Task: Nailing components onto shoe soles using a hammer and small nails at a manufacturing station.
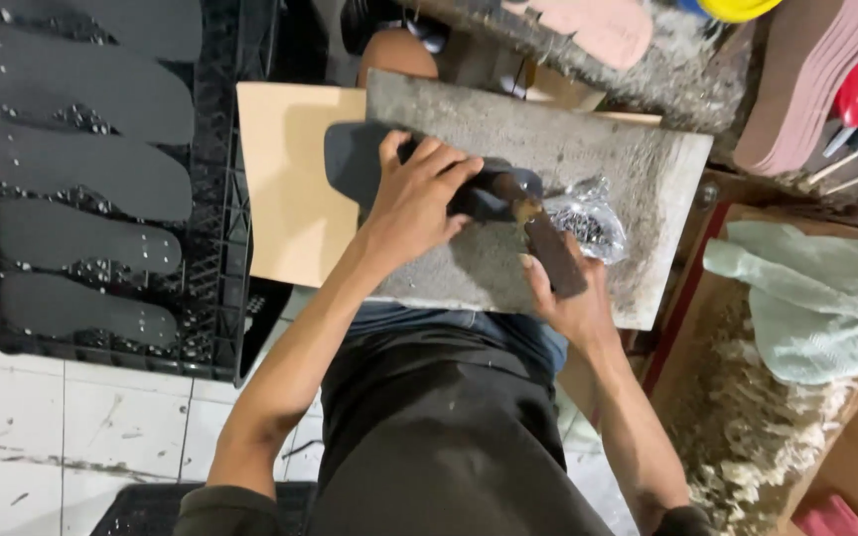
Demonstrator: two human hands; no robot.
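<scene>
Grey stone slab lies across the seated person's lap, on top of one tan board. One dark sole piece rests flat on the slab's left part. The left hand presses down on this sole piece, fingers spread over it and curled at its edge. The right hand is clenched around the handle of one dark tool, whose head meets the sole piece beside the left fingertips. One crumpled clear plastic bag sits on the slab just beside the tool. At left, one black crate carries six dark sole pieces laid side by side. A stack of pinkish-brown soles and one pale green cloth lie at right.
</scene>
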